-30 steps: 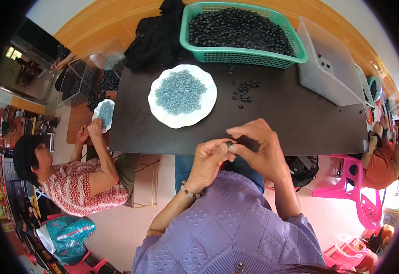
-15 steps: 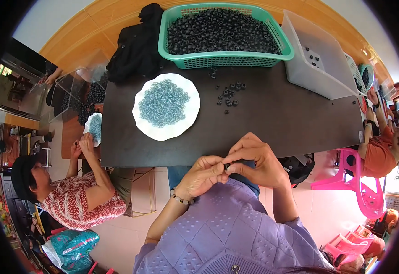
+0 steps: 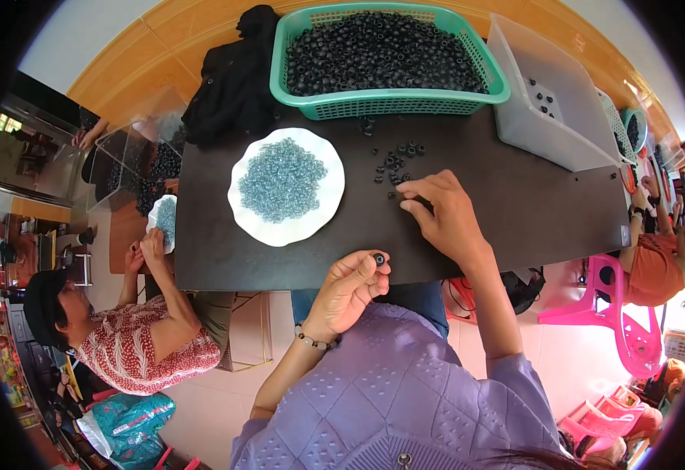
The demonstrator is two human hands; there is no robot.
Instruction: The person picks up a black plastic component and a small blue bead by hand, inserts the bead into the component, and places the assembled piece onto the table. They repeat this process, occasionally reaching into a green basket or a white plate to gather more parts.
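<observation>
My left hand (image 3: 350,291) is at the table's near edge, thumb and fingers closed on a small round black piece (image 3: 378,259) with a hole or lighter centre. Over the table, my right hand (image 3: 446,215) reaches forward with thumb and index finger apart. I see nothing held between them. Its fingertips are beside a loose group of similar black pieces (image 3: 393,162). Left of that group, a white wavy-rimmed plate (image 3: 250,220) bears a heap of tiny clear bluish pieces (image 3: 283,180).
A green basket (image 3: 374,103) full of black pieces stands at the back of the dark table (image 3: 468,252). Black cloth (image 3: 233,90) lies left of it, a translucent bin (image 3: 534,145) right. A co-worker (image 3: 143,337) sits at left; a pink chair (image 3: 613,313) stands at right.
My right hand has left my left hand and moved forward to the loose black pieces. My left hand has turned slightly, showing the black piece at its fingertips.
</observation>
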